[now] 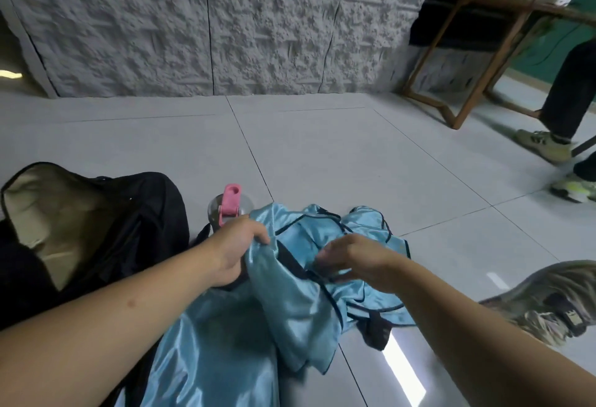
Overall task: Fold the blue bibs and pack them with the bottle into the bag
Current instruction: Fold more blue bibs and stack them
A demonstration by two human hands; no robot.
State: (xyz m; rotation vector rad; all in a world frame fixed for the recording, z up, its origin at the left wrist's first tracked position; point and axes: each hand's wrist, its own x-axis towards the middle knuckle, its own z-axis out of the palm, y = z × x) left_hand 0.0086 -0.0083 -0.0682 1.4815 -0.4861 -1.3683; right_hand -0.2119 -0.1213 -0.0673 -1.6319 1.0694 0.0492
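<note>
Shiny light-blue bibs (290, 294) with dark trim — black bag (145, 213), tan lining — pink-capped bottle (229, 205), grey floor tiles (322, 155)

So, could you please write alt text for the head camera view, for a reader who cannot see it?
A person's left hand grips a crumpled pile of shiny blue bibs on a grey tiled floor, while the right hand reaches into the same fabric. A bottle with a pink lid stands just behind the bibs, beside an open black bag on the left.

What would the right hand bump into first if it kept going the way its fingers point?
Probably the blue bibs: the right hand points left, just above the bunched cloth that the left hand grips. Depth is unclear from this single view.
</note>
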